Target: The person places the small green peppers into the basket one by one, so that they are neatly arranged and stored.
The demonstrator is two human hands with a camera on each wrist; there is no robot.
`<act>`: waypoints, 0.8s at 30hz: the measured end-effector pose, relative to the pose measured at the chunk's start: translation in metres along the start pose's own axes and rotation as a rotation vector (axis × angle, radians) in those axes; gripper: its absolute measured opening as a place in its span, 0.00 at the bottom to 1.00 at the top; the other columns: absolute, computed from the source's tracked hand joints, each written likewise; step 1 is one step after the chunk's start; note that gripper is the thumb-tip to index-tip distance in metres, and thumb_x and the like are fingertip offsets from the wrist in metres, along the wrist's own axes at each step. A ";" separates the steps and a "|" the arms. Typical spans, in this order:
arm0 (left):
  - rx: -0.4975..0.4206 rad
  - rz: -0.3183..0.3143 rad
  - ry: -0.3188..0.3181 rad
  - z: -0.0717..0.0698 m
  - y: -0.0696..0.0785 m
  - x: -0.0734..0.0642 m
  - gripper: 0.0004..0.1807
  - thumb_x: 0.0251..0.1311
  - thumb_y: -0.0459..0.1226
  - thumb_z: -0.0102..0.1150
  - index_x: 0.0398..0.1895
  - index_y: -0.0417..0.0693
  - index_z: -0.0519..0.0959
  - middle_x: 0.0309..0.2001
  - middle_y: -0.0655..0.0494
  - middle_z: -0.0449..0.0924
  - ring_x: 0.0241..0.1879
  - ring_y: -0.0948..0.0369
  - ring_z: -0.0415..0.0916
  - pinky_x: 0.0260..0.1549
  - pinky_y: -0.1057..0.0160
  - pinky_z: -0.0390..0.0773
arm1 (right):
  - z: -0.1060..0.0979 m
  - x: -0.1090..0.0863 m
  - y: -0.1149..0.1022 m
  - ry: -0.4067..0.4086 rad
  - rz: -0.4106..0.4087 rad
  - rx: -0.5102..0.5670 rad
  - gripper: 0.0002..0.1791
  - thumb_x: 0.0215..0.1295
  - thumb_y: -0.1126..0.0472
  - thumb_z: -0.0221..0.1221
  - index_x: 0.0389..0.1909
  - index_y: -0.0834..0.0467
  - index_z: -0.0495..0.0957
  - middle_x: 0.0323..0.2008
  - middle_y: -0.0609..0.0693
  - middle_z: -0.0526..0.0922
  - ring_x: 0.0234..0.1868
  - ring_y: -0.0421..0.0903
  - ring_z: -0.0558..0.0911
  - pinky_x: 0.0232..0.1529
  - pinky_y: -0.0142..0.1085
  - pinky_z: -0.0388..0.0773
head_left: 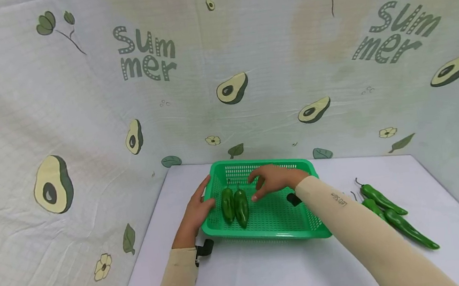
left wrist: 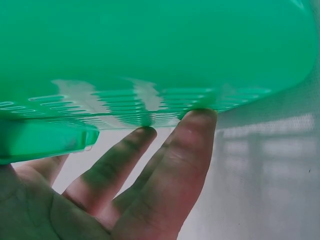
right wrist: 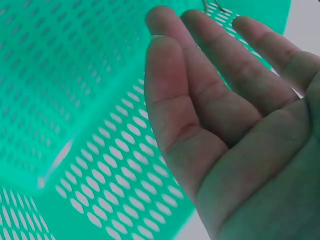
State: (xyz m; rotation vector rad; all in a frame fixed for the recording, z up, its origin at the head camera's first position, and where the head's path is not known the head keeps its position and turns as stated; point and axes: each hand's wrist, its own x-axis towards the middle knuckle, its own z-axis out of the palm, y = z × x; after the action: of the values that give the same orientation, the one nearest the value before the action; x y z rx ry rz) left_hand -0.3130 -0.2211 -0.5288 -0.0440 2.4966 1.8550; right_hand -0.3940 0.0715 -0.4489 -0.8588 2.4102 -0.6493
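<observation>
A green plastic basket [head_left: 266, 238] stands on the table, with two green peppers [head_left: 242, 210] side by side in its left part, stems pointing away. My left hand [head_left: 196, 211] is at the basket's left end. In the left wrist view, its fairly straight fingers [left wrist: 175, 165] touch the outside of the perforated basket wall [left wrist: 240, 97]. Over the basket, just right of the peppers, is my right hand [head_left: 274, 179]. Its fingers [right wrist: 230, 75] are loosely bent, and no object shows between them and the thumb. Pepper stems show behind the fingertips in the right wrist view.
Several more green peppers [head_left: 409, 228] lie together on the white tabletop [head_left: 245, 278] right of the basket, partly behind my right sleeve [head_left: 349, 223]. A printed cloth [head_left: 263, 63] with avocado pictures hangs behind and along both sides of the table.
</observation>
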 end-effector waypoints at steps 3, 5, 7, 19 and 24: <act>-0.002 -0.006 -0.002 0.001 0.000 0.000 0.48 0.57 0.35 0.55 0.82 0.81 0.60 0.62 0.43 0.81 0.44 0.51 0.79 0.35 0.54 0.77 | -0.011 -0.020 -0.002 0.026 -0.015 -0.025 0.42 0.61 0.43 0.75 0.72 0.57 0.74 0.59 0.57 0.85 0.60 0.54 0.83 0.56 0.49 0.80; 0.000 -0.010 -0.001 0.001 0.001 0.000 0.48 0.57 0.35 0.54 0.82 0.81 0.59 0.60 0.42 0.82 0.42 0.51 0.79 0.33 0.55 0.78 | -0.019 -0.033 -0.003 0.051 -0.024 -0.030 0.42 0.60 0.43 0.75 0.72 0.57 0.75 0.58 0.56 0.85 0.61 0.54 0.82 0.56 0.49 0.80; 0.000 -0.016 0.001 0.000 0.002 0.000 0.48 0.57 0.35 0.54 0.82 0.82 0.59 0.58 0.42 0.83 0.41 0.51 0.79 0.32 0.55 0.78 | -0.026 -0.047 -0.003 0.077 -0.029 -0.027 0.41 0.60 0.44 0.76 0.71 0.57 0.75 0.57 0.56 0.86 0.57 0.52 0.85 0.53 0.48 0.81; 0.008 -0.015 -0.017 0.000 -0.002 0.000 0.48 0.58 0.36 0.53 0.83 0.81 0.58 0.60 0.42 0.82 0.41 0.51 0.79 0.35 0.55 0.77 | -0.037 -0.125 0.018 0.308 -0.069 0.029 0.35 0.62 0.45 0.75 0.68 0.51 0.77 0.54 0.53 0.86 0.49 0.48 0.87 0.49 0.45 0.83; 0.009 -0.007 -0.015 -0.001 0.000 0.000 0.48 0.58 0.36 0.53 0.83 0.80 0.58 0.59 0.42 0.82 0.41 0.52 0.79 0.34 0.54 0.78 | -0.028 -0.151 0.032 0.454 -0.055 0.003 0.34 0.63 0.42 0.73 0.66 0.50 0.77 0.52 0.46 0.85 0.49 0.46 0.86 0.49 0.44 0.83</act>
State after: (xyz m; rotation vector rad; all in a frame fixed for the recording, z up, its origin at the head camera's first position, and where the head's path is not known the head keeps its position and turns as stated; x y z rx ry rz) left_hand -0.3132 -0.2219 -0.5288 -0.0386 2.4919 1.8342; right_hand -0.3222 0.2028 -0.4027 -0.8510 2.7888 -0.9560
